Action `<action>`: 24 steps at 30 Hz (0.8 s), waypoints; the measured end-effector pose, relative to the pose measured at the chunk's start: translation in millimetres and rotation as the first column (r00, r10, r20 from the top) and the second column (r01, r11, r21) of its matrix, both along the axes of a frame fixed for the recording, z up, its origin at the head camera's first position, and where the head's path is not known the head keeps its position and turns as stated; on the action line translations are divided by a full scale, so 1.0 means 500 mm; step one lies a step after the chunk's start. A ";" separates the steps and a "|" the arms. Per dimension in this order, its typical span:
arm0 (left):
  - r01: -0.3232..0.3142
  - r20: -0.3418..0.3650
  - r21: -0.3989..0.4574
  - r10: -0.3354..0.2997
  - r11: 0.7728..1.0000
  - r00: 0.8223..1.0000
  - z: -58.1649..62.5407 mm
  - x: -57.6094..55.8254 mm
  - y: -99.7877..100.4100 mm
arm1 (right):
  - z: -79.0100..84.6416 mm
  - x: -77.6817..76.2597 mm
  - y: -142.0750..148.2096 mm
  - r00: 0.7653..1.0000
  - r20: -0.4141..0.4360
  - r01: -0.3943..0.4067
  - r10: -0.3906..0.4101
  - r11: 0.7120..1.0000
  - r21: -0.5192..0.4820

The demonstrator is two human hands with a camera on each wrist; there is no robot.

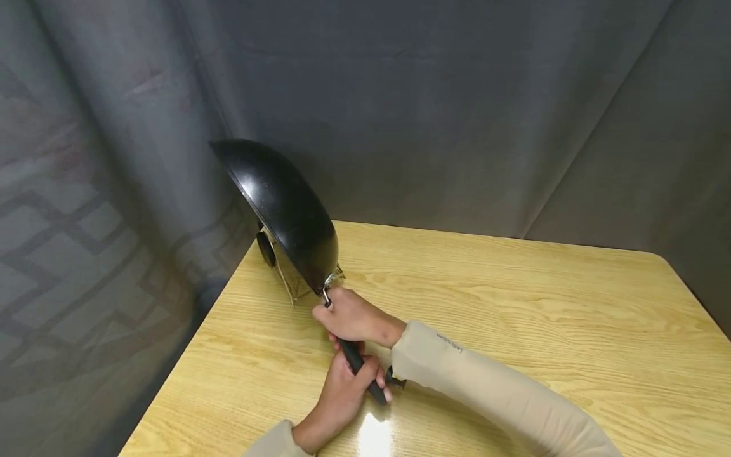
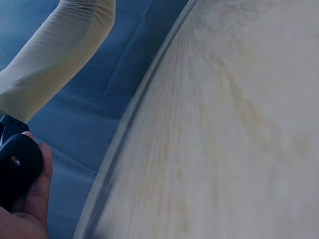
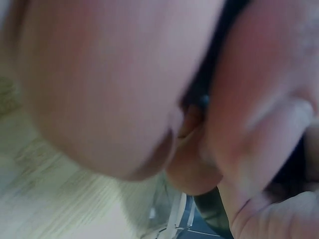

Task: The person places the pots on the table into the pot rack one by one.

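A black wok [image 1: 291, 203] stands tilted in the head view, its rounded underside turned up and to the right. My right hand [image 1: 356, 315] grips its black handle [image 1: 353, 358] close to the metal joint at the wok. Lower down, near the handle's end, my left hand [image 1: 345, 387] has its fingers and thumb wrapped round the same handle. In the left wrist view, the handle's rounded end [image 2: 22, 169] with its hanging hole lies against the left fingers [image 2: 40, 194]. Large blurred fingers [image 3: 114, 99] fill the right wrist view, and the wok is mostly hidden there.
Under and behind the wok shows a thin wire rack [image 1: 287, 285], partly hidden, with a black round piece [image 1: 265, 249] beside it. The wood-grain table [image 1: 514, 304] extends to the right. Grey curtains [image 1: 428, 127] hang behind and at the left.
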State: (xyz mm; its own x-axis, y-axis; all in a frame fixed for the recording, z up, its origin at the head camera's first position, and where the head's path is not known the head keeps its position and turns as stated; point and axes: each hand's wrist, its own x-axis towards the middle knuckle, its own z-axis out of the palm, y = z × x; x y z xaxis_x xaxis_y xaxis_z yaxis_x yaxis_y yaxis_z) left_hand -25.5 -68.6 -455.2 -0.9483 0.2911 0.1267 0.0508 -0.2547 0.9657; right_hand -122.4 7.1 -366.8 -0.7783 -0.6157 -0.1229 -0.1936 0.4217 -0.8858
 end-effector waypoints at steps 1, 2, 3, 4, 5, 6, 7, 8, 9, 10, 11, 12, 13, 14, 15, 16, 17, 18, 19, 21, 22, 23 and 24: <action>0.004 0.004 0.007 -0.004 1.000 1.000 0.000 0.001 0.000 | -0.001 0.001 0.000 1.000 0.005 0.001 -0.001 1.000 0.001; 0.007 0.007 0.012 -0.007 1.000 1.000 0.000 0.002 -0.001 | -0.001 0.001 -0.001 1.000 0.008 0.002 -0.002 1.000 0.003; 0.010 0.011 0.018 -0.010 1.000 1.000 0.000 0.003 -0.001 | -0.002 0.002 -0.002 1.000 0.009 0.004 -0.004 1.000 0.006; 0.012 0.016 0.024 -0.012 1.000 1.000 0.000 0.004 -0.001 | -0.002 0.002 -0.002 1.000 0.011 0.004 -0.004 1.000 0.010; 0.012 0.018 0.026 -0.013 1.000 1.000 0.000 0.005 -0.002 | -0.002 0.003 -0.003 1.000 0.011 0.006 -0.006 1.000 0.015; 0.013 0.019 0.026 -0.013 1.000 1.000 0.000 0.005 -0.002 | -0.002 0.003 -0.004 1.000 0.013 0.006 -0.006 1.000 0.020; 0.013 0.019 0.027 -0.013 1.000 1.000 0.000 0.005 -0.002 | -0.002 0.004 -0.004 1.000 0.013 0.008 -0.008 1.000 0.026; 0.013 0.020 0.028 -0.014 1.000 1.000 0.000 0.005 -0.001 | -0.001 0.004 -0.004 1.000 0.013 0.010 -0.010 0.999 0.030; 0.013 0.021 0.027 -0.014 1.000 1.000 0.000 0.005 -0.001 | -0.001 0.004 -0.005 1.000 0.017 0.012 -0.012 0.999 0.033; 0.013 0.022 0.026 -0.013 1.000 1.000 -0.001 0.005 0.000 | -0.001 0.005 -0.005 1.000 0.019 0.013 -0.014 0.999 0.035; 0.012 0.022 0.023 -0.013 1.000 1.000 -0.001 0.004 0.000 | -0.002 0.005 -0.005 1.000 0.022 0.014 -0.015 0.999 0.036; 0.011 0.022 0.020 -0.011 1.000 1.000 -0.001 0.004 0.000 | -0.002 0.005 -0.005 1.000 0.024 0.015 -0.016 0.999 0.037; 0.009 0.022 0.019 -0.009 1.000 1.000 -0.002 0.004 0.001 | -0.002 0.004 -0.005 1.000 0.025 0.015 -0.016 0.999 0.039; 0.008 0.023 0.017 -0.009 1.000 1.000 -0.002 0.005 0.001 | -0.003 0.004 -0.005 1.000 0.026 0.014 -0.015 0.999 0.039; 0.007 0.022 0.014 -0.007 1.000 1.000 -0.002 0.005 0.001 | -0.004 0.004 -0.005 0.999 0.028 0.015 -0.016 0.999 0.039; 0.005 0.021 0.009 -0.005 1.000 1.000 -0.001 0.005 0.001 | -0.004 0.004 -0.005 0.999 0.029 0.014 -0.015 0.999 0.040; 0.002 0.021 0.005 -0.002 1.000 1.000 -0.001 0.006 0.001 | -0.004 0.005 -0.005 0.999 0.031 0.013 -0.014 0.999 0.039; 0.000 0.020 0.000 0.000 1.000 1.000 0.000 0.007 0.001 | -0.004 0.005 -0.006 0.999 0.032 0.014 -0.015 0.999 0.038; -0.002 0.018 -0.006 0.002 1.000 1.000 0.000 0.007 0.001 | -0.004 0.005 -0.006 0.999 0.032 0.014 -0.015 0.999 0.038; -0.006 0.018 -0.022 0.007 1.000 1.000 0.002 0.008 0.001 | -0.005 0.006 -0.006 0.999 0.031 0.016 -0.017 0.999 0.042; -0.008 0.021 -0.028 0.009 1.000 1.000 0.003 0.009 0.001 | -0.004 0.006 -0.006 0.999 0.032 0.014 -0.016 0.999 0.046; -0.011 0.025 -0.032 0.012 0.999 1.000 0.004 0.010 0.002 | -0.004 0.007 -0.006 0.999 0.033 0.013 -0.015 0.999 0.049; -0.013 0.031 -0.036 0.014 0.999 0.999 0.005 0.011 0.003 | -0.004 0.007 -0.006 0.999 0.035 0.012 -0.014 0.998 0.054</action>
